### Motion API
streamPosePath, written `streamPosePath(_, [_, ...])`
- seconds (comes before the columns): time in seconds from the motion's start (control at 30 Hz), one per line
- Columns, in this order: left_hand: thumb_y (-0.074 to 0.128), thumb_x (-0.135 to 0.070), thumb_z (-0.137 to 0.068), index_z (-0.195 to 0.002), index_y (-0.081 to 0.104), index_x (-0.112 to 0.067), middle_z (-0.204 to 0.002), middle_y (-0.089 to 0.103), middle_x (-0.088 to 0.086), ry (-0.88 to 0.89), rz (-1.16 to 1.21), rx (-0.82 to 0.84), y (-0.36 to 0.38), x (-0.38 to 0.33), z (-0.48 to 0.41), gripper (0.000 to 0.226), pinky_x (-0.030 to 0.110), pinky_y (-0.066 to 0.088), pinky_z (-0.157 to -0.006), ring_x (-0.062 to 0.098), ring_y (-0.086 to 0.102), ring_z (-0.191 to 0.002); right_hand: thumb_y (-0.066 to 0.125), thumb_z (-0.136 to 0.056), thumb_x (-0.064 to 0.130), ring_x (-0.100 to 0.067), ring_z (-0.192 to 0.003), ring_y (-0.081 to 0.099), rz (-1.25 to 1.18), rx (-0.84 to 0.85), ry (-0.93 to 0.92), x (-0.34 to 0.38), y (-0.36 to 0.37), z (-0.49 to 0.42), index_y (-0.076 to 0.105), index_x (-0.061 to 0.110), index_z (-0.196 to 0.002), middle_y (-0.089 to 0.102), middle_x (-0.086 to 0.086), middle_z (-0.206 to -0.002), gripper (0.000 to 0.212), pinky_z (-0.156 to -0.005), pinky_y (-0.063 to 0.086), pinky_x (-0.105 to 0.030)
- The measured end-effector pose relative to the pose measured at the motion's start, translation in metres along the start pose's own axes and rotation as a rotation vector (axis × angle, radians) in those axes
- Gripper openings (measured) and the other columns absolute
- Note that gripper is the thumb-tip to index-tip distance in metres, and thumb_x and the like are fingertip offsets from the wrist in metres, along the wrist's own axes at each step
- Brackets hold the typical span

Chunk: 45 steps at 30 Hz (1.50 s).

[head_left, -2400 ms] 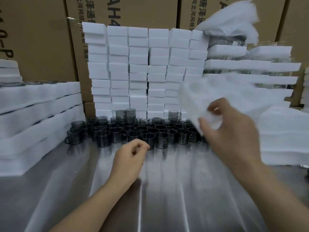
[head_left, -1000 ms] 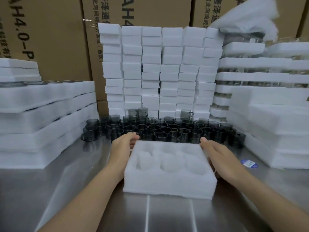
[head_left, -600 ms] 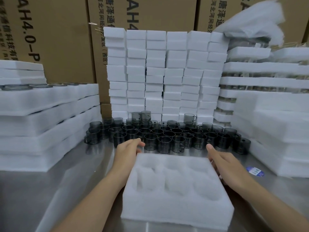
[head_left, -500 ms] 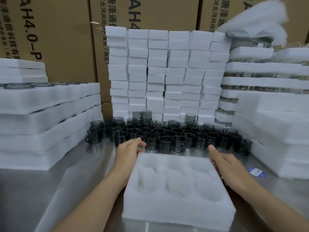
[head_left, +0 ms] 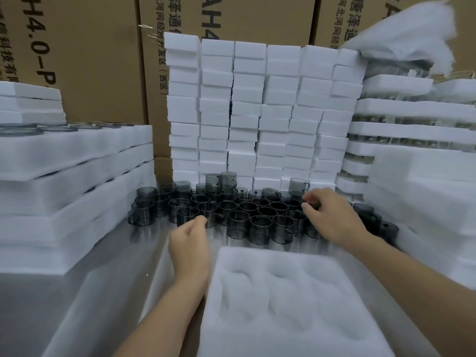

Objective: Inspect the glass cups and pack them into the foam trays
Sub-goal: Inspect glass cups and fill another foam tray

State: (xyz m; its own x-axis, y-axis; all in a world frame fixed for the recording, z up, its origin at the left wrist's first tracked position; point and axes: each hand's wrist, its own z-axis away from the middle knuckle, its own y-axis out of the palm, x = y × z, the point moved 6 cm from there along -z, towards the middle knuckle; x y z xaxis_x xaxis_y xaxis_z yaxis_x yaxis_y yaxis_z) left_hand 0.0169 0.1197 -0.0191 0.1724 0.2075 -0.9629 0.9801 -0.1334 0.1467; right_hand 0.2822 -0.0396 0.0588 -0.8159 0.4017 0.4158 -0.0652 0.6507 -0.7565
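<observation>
A white foam tray (head_left: pixel 283 331) with several empty round pockets lies at the front centre of the steel table. Behind it stands a dense cluster of smoky grey glass cups (head_left: pixel 260 222), some stacked at the back. My left hand (head_left: pixel 189 240) is left of the tray, its fingers curled against the rim of a front cup (head_left: pixel 210 216); whether it grips the cup is unclear. My right hand (head_left: pixel 329 217) reaches over the right side of the cluster, with its fingertips pinched on a cup rim (head_left: pixel 313 206).
Stacks of foam trays (head_left: pixel 64 181) line the left, and more stacks of trays (head_left: pixel 422 191) the right, some with cups inside. A wall of white foam blocks (head_left: pixel 257 112) stands behind the cups, with cardboard boxes (head_left: pixel 98 60) beyond it. Bare steel table (head_left: pixel 85 292) shows at the front left.
The foam tray was set down and pulled toward me. Both hands have let go of its sides and moved forward to the cups, the right hand reaching furthest.
</observation>
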Motion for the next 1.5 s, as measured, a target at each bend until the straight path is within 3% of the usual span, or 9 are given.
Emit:
streamPosePath(0.13, [0.06,-0.015,-0.097,-0.054,0.02,-0.023,-0.053,0.018,-0.008,0.07,-0.06,0.101,0.01,0.0,-0.003,0.059,0.032,0.017,-0.057,0.011,0.016,-0.052,0.052,-0.106,0.04,-0.033,-0.116,0.063,0.384,0.221,0.061,-0.015,0.033,-0.064,0.04,0.02,-0.154,0.064,-0.008,-0.133,0.054,-0.091,0.055,-0.045])
streamPosePath(0.4, [0.059,-0.009,-0.095,-0.048,0.021,-0.025,-0.05,0.016,-0.011,0.148,-0.04,0.112,0.016,0.001,-0.007,0.063,0.021,0.016,-0.046,0.011,0.016,-0.05,0.055,-0.104,0.038,-0.038,-0.124,0.06,0.512,0.287,0.162,-0.04,0.065,-0.126,0.024,0.029,-0.165,0.056,-0.014,-0.147,0.068,-0.084,0.047,-0.042])
streamPosePath(0.67, [0.061,-0.008,-0.097,-0.049,0.022,-0.025,-0.051,0.018,-0.01,0.172,-0.06,0.15,0.02,0.001,-0.007,0.064,0.023,0.016,-0.047,0.01,0.016,-0.053,0.051,-0.104,0.02,-0.03,-0.083,0.058,0.424,0.106,0.131,-0.046,0.073,-0.132,0.055,0.021,-0.111,0.061,-0.005,-0.094,0.008,-0.069,0.047,-0.038])
streamPosePath(0.87, [0.063,-0.015,-0.099,-0.059,0.032,-0.003,-0.058,0.027,0.005,0.138,-0.088,0.217,0.022,-0.001,-0.006,0.051,0.029,0.022,-0.054,0.016,0.025,-0.056,0.055,-0.101,0.023,-0.031,-0.085,0.064,0.174,-0.065,0.008,0.001,0.021,-0.076,0.057,0.028,-0.104,0.072,-0.002,-0.094,0.006,-0.067,0.049,-0.039])
streamPosePath(0.97, [0.061,-0.018,-0.102,-0.057,0.047,-0.006,-0.051,0.032,0.0,0.079,-0.057,0.312,0.027,-0.004,-0.002,0.049,0.03,0.027,-0.054,0.014,0.03,-0.05,0.068,-0.099,0.031,-0.019,-0.069,0.073,-0.117,-0.02,-0.041,0.036,-0.003,-0.017,0.061,0.034,-0.097,0.073,0.007,-0.082,0.008,-0.068,0.058,-0.038])
streamPosePath(1.07, [0.061,-0.017,-0.103,-0.061,0.057,-0.002,-0.048,0.037,-0.007,0.044,-0.038,0.422,0.032,-0.008,0.005,0.045,0.029,0.029,-0.055,0.01,0.035,-0.048,0.075,-0.095,0.035,-0.011,-0.055,0.073,-0.418,0.08,-0.048,0.064,-0.012,0.055,0.062,0.036,-0.086,0.073,0.006,-0.069,0.015,-0.06,0.05,-0.028])
streamPosePath(1.2, [0.062,-0.009,-0.102,-0.068,0.062,0.002,-0.058,0.046,0.01,0.131,-0.046,0.476,0.033,-0.028,0.012,0.036,0.024,0.037,-0.054,0.021,0.044,-0.06,0.071,-0.086,0.064,-0.001,-0.063,0.071,-0.366,0.026,-0.129,0.082,-0.022,0.114,0.056,0.041,-0.088,0.073,0.017,-0.076,0.028,-0.066,0.054,-0.034])
streamPosePath(1.33, [0.068,-0.019,-0.093,-0.088,0.074,-0.022,-0.076,0.067,-0.002,0.338,-0.078,0.574,0.039,-0.066,0.033,0.01,0.014,0.047,-0.064,0.014,0.062,-0.073,0.069,-0.09,0.063,-0.002,-0.071,0.062,-0.146,-0.07,-0.213,0.079,-0.027,0.119,0.05,0.04,-0.095,0.063,0.017,-0.084,0.031,-0.071,0.055,-0.036])
streamPosePath(1.5, [0.077,-0.018,-0.088,-0.144,0.048,-0.063,-0.136,0.057,-0.026,0.462,-0.31,0.784,0.046,-0.065,0.061,0.077,0.03,0.062,-0.086,0.008,0.068,-0.109,0.067,-0.092,0.054,-0.004,-0.074,0.064,-0.183,-0.089,-0.309,0.077,-0.029,0.121,0.048,0.042,-0.101,0.061,0.017,-0.092,0.024,-0.071,0.057,-0.04])
